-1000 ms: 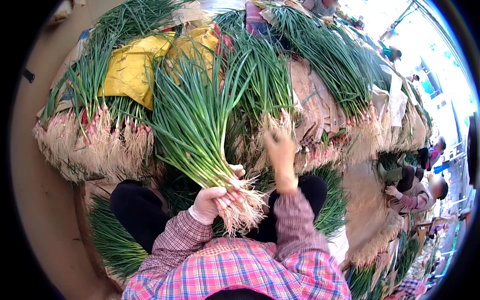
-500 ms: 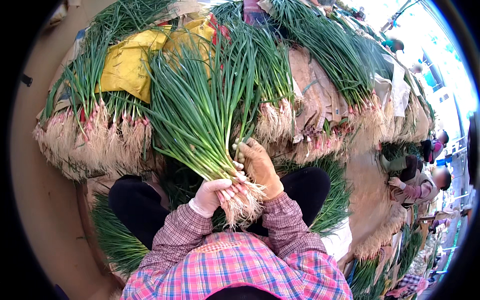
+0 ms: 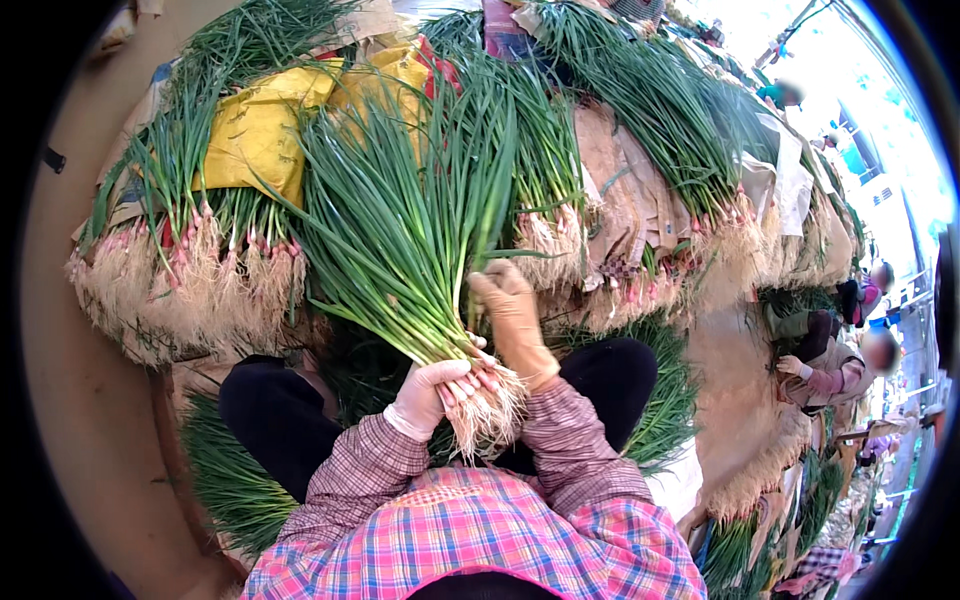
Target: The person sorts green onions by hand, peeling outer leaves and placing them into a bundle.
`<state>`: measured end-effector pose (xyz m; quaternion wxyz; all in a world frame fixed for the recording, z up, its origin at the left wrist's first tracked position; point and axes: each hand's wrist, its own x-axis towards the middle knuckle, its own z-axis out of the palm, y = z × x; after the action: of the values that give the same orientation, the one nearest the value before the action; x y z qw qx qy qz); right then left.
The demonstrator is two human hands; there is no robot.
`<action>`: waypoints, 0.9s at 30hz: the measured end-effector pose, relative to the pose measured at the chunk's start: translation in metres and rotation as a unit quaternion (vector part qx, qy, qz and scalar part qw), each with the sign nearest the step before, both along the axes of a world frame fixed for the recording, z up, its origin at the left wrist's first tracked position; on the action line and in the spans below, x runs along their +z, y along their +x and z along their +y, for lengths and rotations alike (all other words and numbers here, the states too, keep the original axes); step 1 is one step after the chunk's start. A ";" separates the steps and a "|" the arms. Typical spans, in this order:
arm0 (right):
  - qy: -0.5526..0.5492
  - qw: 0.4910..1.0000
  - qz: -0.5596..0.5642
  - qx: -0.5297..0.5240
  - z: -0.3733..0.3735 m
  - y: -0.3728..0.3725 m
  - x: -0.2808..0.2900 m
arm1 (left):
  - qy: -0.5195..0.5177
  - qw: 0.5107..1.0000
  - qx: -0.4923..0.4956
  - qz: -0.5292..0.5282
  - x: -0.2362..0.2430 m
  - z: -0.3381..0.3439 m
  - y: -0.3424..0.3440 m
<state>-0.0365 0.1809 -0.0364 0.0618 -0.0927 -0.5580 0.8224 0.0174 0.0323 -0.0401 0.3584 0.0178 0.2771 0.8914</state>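
My left hand, in a whitish glove, is closed round a big bunch of green onions just above its pinkish bulbs and pale stringy roots. The long leaves fan up and away from me. My right hand, in a tan glove, is at the right side of the bunch, above the bulbs, with its bent fingers on the stalks; exactly what they grip is too small to make out. The bunch is held between my crossed legs in dark trousers.
A long pile of onions with yellow sacks and brown paper sheets spans ahead of me. More onions lie by both knees. Brown floor runs along the left. Co-workers sit along the right beside more piles.
My right hand has moved left from beside the pile onto the bunch's stalks, its fingers shifting slightly up since half a second ago. My left hand still holds the bunch.
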 end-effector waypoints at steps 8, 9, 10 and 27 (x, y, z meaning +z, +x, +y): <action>-0.236 0.969 -0.057 -0.047 0.014 -0.010 -0.020 | 0.113 0.993 0.022 -0.014 0.014 -0.002 0.003; -0.085 0.989 -0.108 0.047 0.007 -0.006 -0.007 | 0.149 0.988 0.041 0.002 0.008 -0.006 0.004; 0.070 0.976 -0.155 0.139 -0.001 0.000 0.002 | 0.184 0.981 0.060 0.018 0.002 -0.012 0.004; -0.056 0.985 -0.098 0.133 0.013 0.041 0.020 | 0.084 0.994 0.058 0.032 0.017 -0.014 -0.002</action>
<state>0.0042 0.1939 -0.0162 -0.1089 -0.1011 -0.5220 0.8399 0.0154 0.0186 -0.0232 0.2941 0.0599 0.2133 0.9297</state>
